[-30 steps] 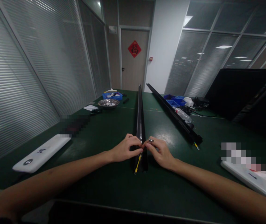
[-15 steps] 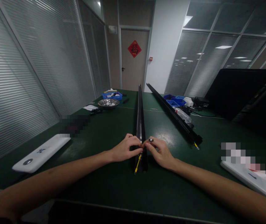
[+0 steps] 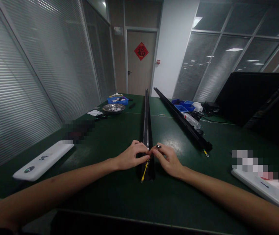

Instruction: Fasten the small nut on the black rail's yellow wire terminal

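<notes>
A long black channel-shaped rail (image 3: 146,127) runs away from me down the table, its near end between my hands. My left hand (image 3: 132,156) is closed in a pinch over the rail's left side. My right hand (image 3: 168,159), with a ring on one finger, pinches at the right side, its fingertips meeting the left ones. Whatever small part they hold is hidden by the fingers. Just below them a yellow wire (image 3: 144,171) with a ring terminal lies along the rail's near end.
A second black rail (image 3: 183,119) lies to the right, with its own yellow wire (image 3: 205,152). A metal bowl (image 3: 113,108) and blue tray (image 3: 123,101) stand at the far left; blue bins (image 3: 180,108) and a plastic bottle (image 3: 192,121) at the right. White devices (image 3: 44,161) flank me.
</notes>
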A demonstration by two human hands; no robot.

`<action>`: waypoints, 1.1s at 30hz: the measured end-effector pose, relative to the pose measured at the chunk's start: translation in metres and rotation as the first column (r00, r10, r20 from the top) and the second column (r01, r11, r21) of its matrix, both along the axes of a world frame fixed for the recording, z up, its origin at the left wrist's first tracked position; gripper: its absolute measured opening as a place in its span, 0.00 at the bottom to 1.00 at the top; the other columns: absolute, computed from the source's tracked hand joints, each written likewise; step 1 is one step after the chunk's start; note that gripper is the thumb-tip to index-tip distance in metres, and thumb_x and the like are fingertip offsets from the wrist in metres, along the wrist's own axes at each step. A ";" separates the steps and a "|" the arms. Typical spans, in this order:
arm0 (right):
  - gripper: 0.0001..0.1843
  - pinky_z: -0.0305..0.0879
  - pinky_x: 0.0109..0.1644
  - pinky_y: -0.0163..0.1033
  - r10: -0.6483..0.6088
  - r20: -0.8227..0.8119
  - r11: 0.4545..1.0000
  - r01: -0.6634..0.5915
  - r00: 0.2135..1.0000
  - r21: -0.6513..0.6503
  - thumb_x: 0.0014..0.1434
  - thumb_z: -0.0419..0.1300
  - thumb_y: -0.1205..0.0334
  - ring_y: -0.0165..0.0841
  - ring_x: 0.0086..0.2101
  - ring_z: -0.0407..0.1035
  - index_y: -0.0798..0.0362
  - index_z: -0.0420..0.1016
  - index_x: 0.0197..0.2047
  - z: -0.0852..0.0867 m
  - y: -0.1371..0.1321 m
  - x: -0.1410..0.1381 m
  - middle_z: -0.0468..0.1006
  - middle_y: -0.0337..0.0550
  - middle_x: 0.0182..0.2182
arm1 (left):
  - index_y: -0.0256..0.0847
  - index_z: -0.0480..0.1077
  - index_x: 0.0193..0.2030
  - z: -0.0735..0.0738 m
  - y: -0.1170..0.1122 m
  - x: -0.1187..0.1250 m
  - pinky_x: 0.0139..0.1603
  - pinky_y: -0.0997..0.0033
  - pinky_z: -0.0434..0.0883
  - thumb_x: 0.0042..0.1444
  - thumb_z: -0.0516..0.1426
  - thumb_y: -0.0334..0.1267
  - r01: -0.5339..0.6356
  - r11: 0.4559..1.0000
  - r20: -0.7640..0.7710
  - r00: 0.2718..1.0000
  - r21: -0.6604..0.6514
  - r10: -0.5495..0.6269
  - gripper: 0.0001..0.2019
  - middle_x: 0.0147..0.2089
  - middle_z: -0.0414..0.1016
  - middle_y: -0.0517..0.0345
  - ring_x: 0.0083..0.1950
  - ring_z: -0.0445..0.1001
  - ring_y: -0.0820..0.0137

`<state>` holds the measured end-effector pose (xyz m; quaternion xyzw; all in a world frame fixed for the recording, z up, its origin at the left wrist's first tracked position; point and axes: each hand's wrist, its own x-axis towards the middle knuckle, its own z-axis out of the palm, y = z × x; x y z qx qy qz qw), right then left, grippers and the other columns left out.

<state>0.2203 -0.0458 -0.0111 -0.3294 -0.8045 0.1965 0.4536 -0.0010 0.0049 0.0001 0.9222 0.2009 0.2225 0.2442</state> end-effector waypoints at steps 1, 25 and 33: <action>0.15 0.67 0.41 0.40 0.001 -0.001 1.000 -0.001 1.000 0.001 0.75 0.52 0.59 0.35 0.35 0.73 0.53 0.77 0.40 0.000 0.000 0.000 0.78 0.44 0.35 | 0.41 0.75 0.43 0.000 0.000 0.000 0.59 0.62 0.56 0.70 0.56 0.41 -0.002 1.000 -0.001 1.000 -0.002 0.002 0.08 0.45 0.79 0.58 0.52 0.74 0.65; 0.17 0.69 0.40 0.39 0.042 -0.031 0.998 -0.041 0.999 0.047 0.75 0.51 0.58 0.34 0.34 0.72 0.52 0.79 0.40 0.000 0.002 0.000 0.77 0.43 0.33 | 0.40 0.75 0.44 -0.001 0.000 0.000 0.59 0.61 0.57 0.68 0.58 0.43 -0.025 1.000 0.004 1.000 0.000 0.025 0.09 0.46 0.79 0.56 0.52 0.74 0.64; 0.16 0.69 0.42 0.41 0.031 -0.012 0.999 -0.030 0.999 0.022 0.75 0.51 0.58 0.36 0.37 0.74 0.52 0.78 0.42 0.003 0.000 -0.001 0.79 0.45 0.36 | 0.41 0.75 0.44 -0.002 0.000 -0.001 0.60 0.61 0.56 0.71 0.55 0.43 -0.001 1.000 -0.004 1.000 0.006 0.001 0.10 0.45 0.79 0.57 0.52 0.73 0.65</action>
